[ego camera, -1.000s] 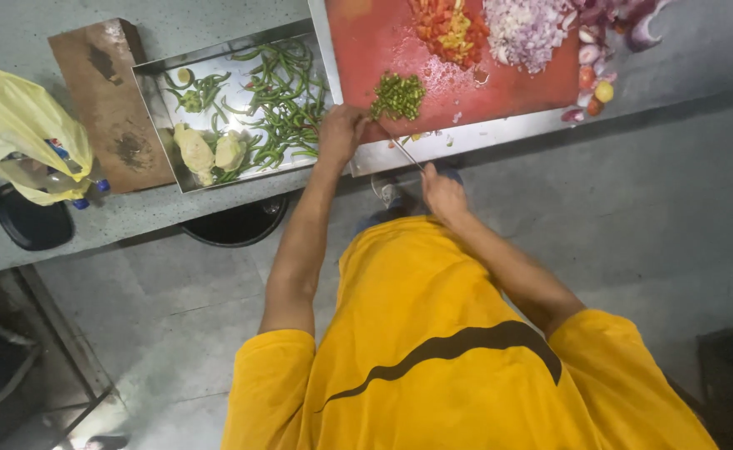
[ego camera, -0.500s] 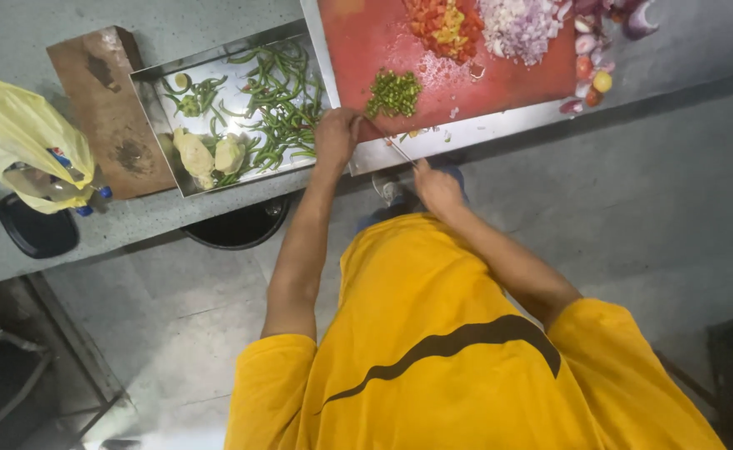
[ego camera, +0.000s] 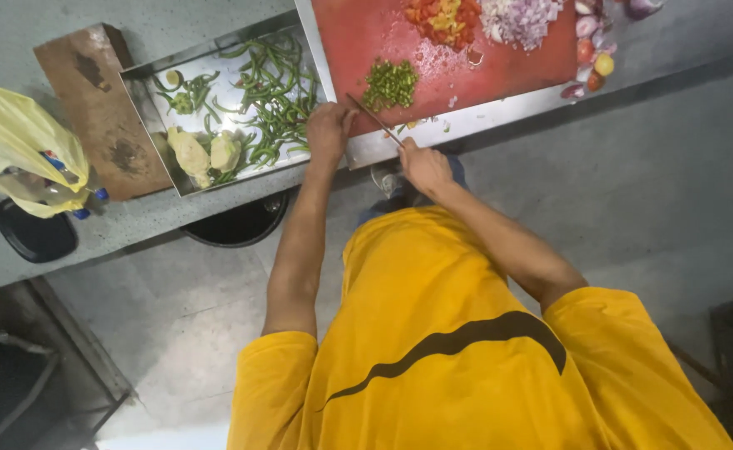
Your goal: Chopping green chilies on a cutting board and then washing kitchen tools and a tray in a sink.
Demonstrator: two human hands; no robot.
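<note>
The knife (ego camera: 375,118) lies slanted across the near edge of the red cutting board (ego camera: 366,42), its blade pointing up-left toward the small heap of chopped green chilli (ego camera: 390,83). The right hand (ego camera: 423,165) is clamped on the handle, below the board's edge. The left hand (ego camera: 329,129) sits at the board's near-left corner, fingers curled together, right beside the blade tip; whether it pins anything I cannot tell. By the look of it, the chopping of green chillies is in hand, with one portion already cut. The next cut calls for a fresh chilli under the curled left fingers and the blade kept clear of the knuckles.

Left of the board, a steel tray (ego camera: 154,79) holds whole green chillies (ego camera: 279,92) and pale ginger pieces (ego camera: 190,152). Further along the worktop (ego camera: 158,225) lie a wooden board (ego camera: 100,108) and a yellow bag (ego camera: 16,146).

Against the earlier frame, both hands stand much the same, the knife barely shifted.
</note>
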